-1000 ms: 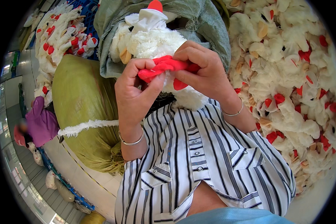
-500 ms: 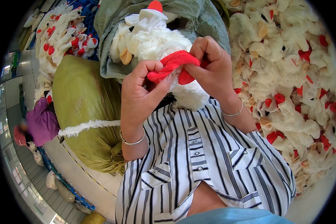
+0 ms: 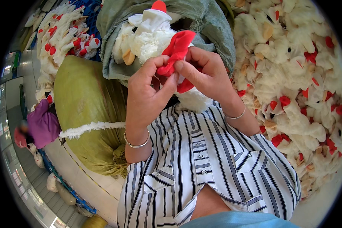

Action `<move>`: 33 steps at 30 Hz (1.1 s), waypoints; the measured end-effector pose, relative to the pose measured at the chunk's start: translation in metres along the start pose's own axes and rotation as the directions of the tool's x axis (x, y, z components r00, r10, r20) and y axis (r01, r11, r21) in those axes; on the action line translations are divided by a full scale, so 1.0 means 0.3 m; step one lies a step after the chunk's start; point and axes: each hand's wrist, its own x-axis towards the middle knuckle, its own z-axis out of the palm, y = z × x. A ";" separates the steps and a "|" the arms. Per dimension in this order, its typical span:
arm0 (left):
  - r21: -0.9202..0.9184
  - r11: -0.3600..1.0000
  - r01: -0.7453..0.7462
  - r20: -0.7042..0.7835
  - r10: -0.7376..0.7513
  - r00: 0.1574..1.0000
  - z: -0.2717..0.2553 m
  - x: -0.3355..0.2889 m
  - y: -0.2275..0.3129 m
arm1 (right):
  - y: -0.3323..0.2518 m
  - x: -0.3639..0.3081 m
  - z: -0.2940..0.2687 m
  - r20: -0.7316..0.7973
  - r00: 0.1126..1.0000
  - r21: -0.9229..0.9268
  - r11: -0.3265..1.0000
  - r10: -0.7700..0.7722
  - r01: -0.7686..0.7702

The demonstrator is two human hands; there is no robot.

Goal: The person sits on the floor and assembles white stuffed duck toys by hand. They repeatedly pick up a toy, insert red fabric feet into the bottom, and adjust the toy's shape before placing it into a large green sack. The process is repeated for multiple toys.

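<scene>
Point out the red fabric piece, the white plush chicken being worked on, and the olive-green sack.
red fabric piece (image 3: pixel 177 48), head view, on its upper fold.
white plush chicken (image 3: pixel 150 45), head view, on its fluffy body.
olive-green sack (image 3: pixel 89 102), head view, on its bulging side.

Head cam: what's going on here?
A person holds a white plush chicken toy against their striped shirt. Both the left hand and the right hand pinch its red fabric piece. A heap of similar plush chickens lies to the right, an olive sack to the left.
</scene>
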 end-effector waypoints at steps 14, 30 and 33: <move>0.020 0.995 -0.093 -0.022 0.093 0.995 -0.038 -0.008 -0.035 | -0.006 0.006 -0.005 0.058 0.986 -0.096 0.984 0.158 -0.152; -0.097 0.994 -0.047 -0.130 0.034 0.991 -0.031 -0.005 -0.031 | -0.030 -0.011 0.003 0.095 0.991 0.045 0.995 -0.093 0.089; -0.107 0.992 0.070 -0.040 -0.074 0.996 -0.039 -0.010 -0.021 | -0.030 -0.012 -0.013 0.138 0.988 0.033 0.998 -0.063 0.059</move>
